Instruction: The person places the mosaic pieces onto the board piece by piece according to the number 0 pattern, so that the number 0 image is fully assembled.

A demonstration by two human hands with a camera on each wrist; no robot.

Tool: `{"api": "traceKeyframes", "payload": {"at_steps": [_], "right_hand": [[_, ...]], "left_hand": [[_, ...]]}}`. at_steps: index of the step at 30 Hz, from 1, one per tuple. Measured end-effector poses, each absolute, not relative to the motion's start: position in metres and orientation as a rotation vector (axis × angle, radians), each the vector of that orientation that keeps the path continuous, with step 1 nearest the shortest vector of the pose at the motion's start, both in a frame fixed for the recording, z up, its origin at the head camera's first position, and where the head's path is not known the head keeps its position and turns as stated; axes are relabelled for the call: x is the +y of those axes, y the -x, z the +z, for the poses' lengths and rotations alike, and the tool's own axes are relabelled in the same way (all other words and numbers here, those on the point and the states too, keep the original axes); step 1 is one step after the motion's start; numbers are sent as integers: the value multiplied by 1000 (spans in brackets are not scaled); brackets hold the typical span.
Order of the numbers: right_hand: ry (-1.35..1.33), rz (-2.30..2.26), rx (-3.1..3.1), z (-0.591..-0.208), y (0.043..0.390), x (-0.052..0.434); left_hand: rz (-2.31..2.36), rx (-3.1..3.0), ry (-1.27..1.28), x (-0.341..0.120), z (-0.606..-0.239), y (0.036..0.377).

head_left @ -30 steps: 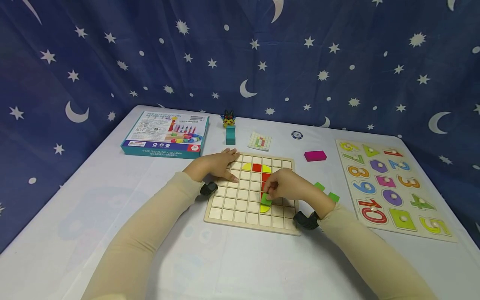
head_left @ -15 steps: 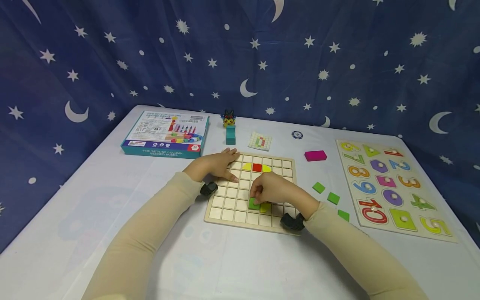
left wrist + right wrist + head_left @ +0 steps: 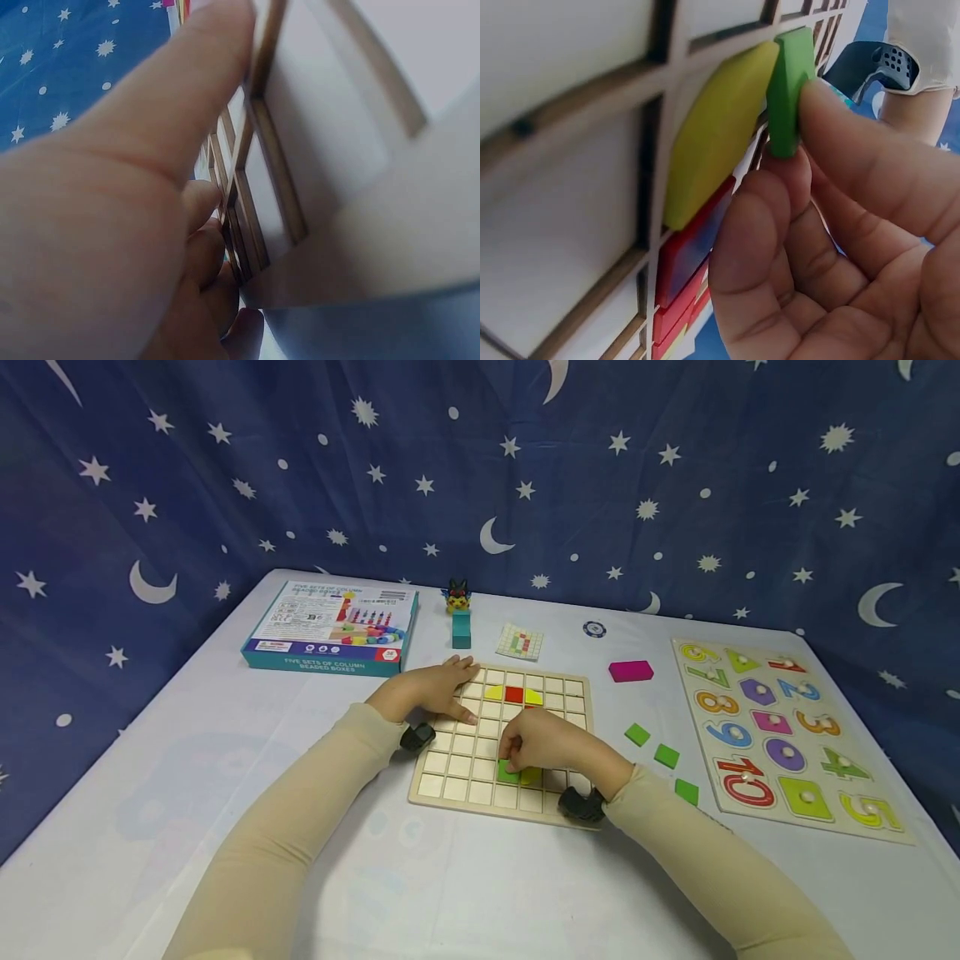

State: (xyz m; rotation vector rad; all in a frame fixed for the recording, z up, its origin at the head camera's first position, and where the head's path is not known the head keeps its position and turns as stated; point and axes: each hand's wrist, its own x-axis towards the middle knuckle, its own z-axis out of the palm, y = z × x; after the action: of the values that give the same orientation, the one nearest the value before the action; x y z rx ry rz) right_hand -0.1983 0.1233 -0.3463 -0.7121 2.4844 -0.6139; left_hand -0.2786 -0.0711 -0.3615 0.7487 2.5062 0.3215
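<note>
A wooden grid board [image 3: 457,767] lies in the middle of the table. My left hand [image 3: 431,690] rests on its upper left edge, fingers spread; in the left wrist view its thumb [image 3: 176,94] stretches along the frame. Thumb and fingertips of my right hand [image 3: 551,740] pinch a green square tile [image 3: 790,94] at a lower cell, tilted beside a yellow rounded piece [image 3: 721,135]. Red tiles [image 3: 694,244] sit in the cells beyond that piece. Near the board's top, a red tile [image 3: 513,695] lies between two yellow pieces [image 3: 494,692]. My right hand hides part of the pattern.
Several loose green tiles [image 3: 667,756] lie right of the board, before a number puzzle [image 3: 693,739]. Behind stand a magenta block [image 3: 631,672], a pattern card [image 3: 519,642], a poker chip [image 3: 594,629], a teal block [image 3: 461,631], a small figure [image 3: 457,597] and a flat box [image 3: 330,628].
My right hand has moved left and slightly toward me with the green tile, from above the red and yellow column to the cell left of the yellow piece. My left hand has stayed still.
</note>
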Motion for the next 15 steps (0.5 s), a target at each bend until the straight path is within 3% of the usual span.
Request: {"api": "traceKeyframes", "payload": {"at_steps": [15], "right_hand": [[742, -570, 2552, -343, 197, 127]], "left_hand": [[317, 2502, -742, -70, -359, 278]]}}
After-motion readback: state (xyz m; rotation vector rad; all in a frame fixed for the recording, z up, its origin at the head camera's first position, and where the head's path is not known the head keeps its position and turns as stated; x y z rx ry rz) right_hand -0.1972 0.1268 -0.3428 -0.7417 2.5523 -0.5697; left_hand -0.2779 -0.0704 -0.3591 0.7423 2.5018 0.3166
